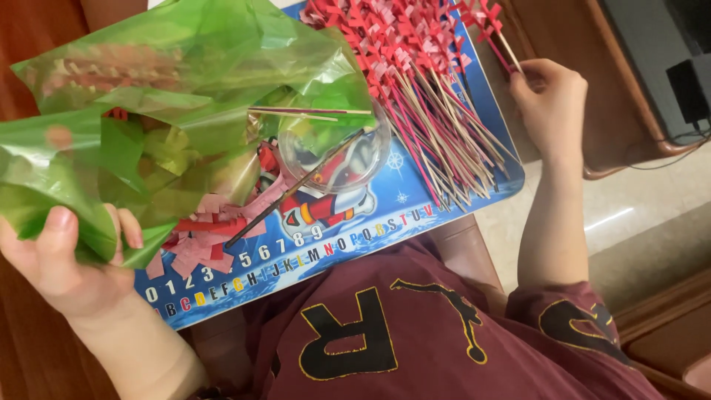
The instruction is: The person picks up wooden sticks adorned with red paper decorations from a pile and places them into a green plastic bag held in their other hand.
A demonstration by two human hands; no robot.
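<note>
Left of the blue tray, the left hand clenched the green cellophane bag, which overhung the clear bowl and could have tipped it if tugged. Right of the tray, the right hand pinched one red-tipped skewer beside the skewer pile.

A blue lap board printed with letters, numbers and a cartoon figure is resting across the person's lap. A thick heap of thin wooden sticks with red paper tips is lying over its right half, fanning toward the lower edge. A clear plastic bowl is sitting near the middle, with a dark stick leaning over its rim. Pink and red paper scraps are lying on the left part, and a crumpled green plastic bag is covering the upper left.
</note>
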